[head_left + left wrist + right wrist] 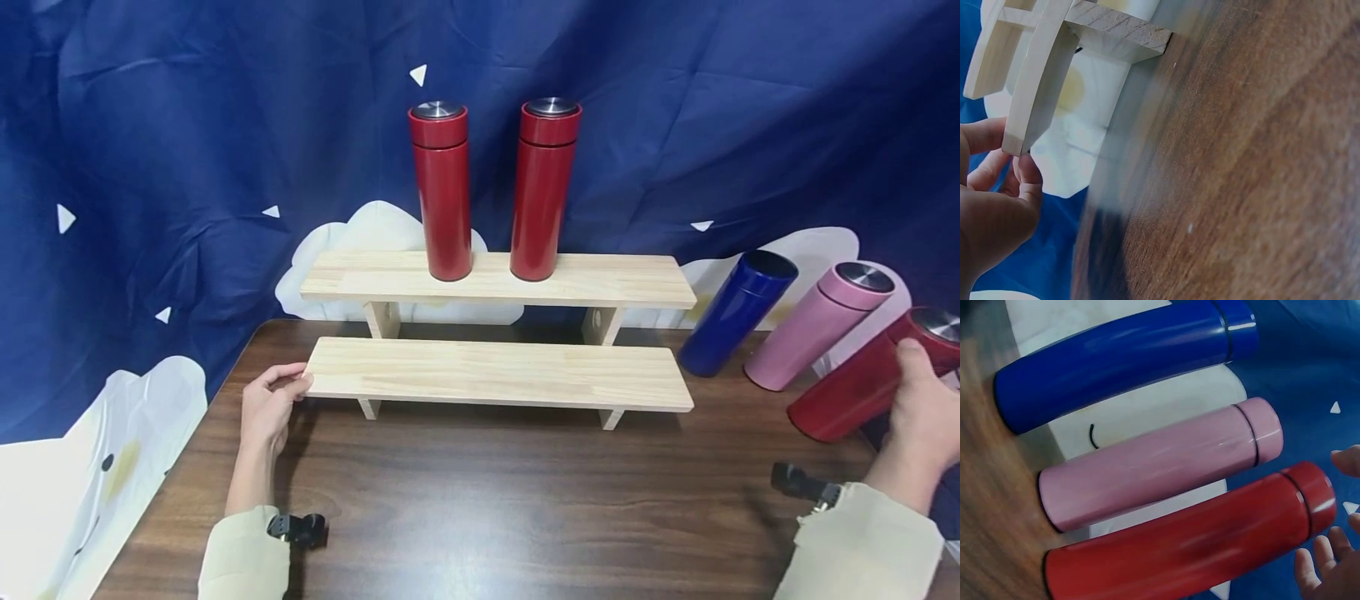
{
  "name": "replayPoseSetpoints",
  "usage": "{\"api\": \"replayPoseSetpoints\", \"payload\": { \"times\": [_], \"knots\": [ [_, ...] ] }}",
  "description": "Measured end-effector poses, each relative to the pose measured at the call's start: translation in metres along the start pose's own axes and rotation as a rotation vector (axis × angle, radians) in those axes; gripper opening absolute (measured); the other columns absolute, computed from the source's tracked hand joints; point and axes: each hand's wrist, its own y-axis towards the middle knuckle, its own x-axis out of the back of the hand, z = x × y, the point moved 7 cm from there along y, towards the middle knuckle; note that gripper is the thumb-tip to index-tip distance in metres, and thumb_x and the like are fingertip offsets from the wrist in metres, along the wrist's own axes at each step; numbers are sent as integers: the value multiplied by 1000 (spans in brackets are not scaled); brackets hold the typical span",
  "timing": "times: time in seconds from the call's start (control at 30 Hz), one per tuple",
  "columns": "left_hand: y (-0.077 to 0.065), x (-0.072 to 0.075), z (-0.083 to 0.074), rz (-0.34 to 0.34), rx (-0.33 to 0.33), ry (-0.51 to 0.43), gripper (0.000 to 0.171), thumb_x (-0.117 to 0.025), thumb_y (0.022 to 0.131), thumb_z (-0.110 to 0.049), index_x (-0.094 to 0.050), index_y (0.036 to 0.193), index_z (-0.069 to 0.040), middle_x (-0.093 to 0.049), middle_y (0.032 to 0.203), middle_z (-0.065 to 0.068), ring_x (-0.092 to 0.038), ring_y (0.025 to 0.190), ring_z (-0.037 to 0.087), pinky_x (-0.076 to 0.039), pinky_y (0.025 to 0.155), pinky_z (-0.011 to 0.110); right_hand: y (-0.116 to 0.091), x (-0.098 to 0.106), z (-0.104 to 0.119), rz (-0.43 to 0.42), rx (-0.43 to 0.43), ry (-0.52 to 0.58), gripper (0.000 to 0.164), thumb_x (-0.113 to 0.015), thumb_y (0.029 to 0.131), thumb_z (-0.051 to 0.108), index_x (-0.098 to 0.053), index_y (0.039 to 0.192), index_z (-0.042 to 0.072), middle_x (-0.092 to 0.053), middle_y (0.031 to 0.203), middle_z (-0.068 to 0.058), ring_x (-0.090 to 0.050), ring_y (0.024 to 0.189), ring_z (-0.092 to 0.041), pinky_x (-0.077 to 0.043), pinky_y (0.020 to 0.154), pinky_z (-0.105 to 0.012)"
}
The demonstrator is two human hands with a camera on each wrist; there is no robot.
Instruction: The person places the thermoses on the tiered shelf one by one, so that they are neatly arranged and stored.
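My left hand (266, 408) pinches the left end of the lower board of a two-step wooden shelf (495, 372). In the left wrist view, thumb and fingers close on the board's end (1022, 119) from both faces. At the far right, my right hand (926, 412) is beside a red thermos (847, 400) with a steel-topped lid. The right wrist view shows that hand's fingers (1324, 556) spread around the red thermos's lid end (1319, 497), thumb on the opposite side. A pink thermos (813, 333) and a blue thermos (731, 317) stand to its left.
On the upper board (360, 275) stand two more red thermoses, one left (447, 208) and one right (542, 204). The shelf rests on a brown wooden table (480, 508). Behind hangs a blue curtain (225, 125) with white shapes.
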Motion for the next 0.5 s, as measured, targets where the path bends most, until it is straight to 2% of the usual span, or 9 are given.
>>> {"api": "replayPoseSetpoints", "payload": {
  "times": [0.07,0.1,0.13,0.2,0.3,0.4,0.5],
  "knots": [
    [1,0,0,5,-3,5,31,-72,87,8,-65,116,12,-65,79,-7,-58,67,5,-48,62,16,1,3,-4,-33,32,-13,65,-76,83,21,-52,143,20,-55,121,16,-47,123,3,-26,107,-10],
    [1,-1,0,6,0,4,32,-72,87,8,-65,117,13,-65,79,-7,-58,67,5,-48,62,16,2,4,-7,-56,46,-26,60,-77,82,21,-55,138,21,-52,118,16,-45,122,3,-27,107,-11],
    [2,0,1,7,5,6,32,-72,87,8,-65,118,12,-65,79,-7,-58,68,4,-48,62,16,3,5,-9,-61,62,3,53,-78,81,18,-58,130,20,-51,114,15,-47,115,3,-33,103,-12],
    [2,0,1,8,8,21,33,-72,87,6,-64,119,12,-65,79,-8,-58,68,4,-49,63,16,3,4,-12,-67,102,59,44,-80,78,12,-57,115,20,-48,113,12,-47,110,1,-36,101,-13],
    [1,0,1,6,10,27,34,-72,88,6,-64,120,13,-65,79,-8,-58,68,4,-49,63,17,4,5,-17,-69,152,86,42,-81,76,10,-56,107,23,-48,112,10,-44,104,0,-36,98,-14],
    [0,-1,0,6,2,33,33,-72,87,6,-64,119,13,-65,80,-7,-58,68,4,-49,63,17,6,8,-24,-71,157,66,51,-82,76,13,-58,120,24,-48,110,11,-42,103,1,-33,101,-14],
    [1,-1,0,5,-4,31,33,-72,87,7,-64,119,13,-65,80,-7,-58,67,4,-49,63,17,7,9,-27,-72,174,72,59,-83,76,11,-57,128,22,-49,114,10,-42,101,1,-33,99,-14]
  ]
}}
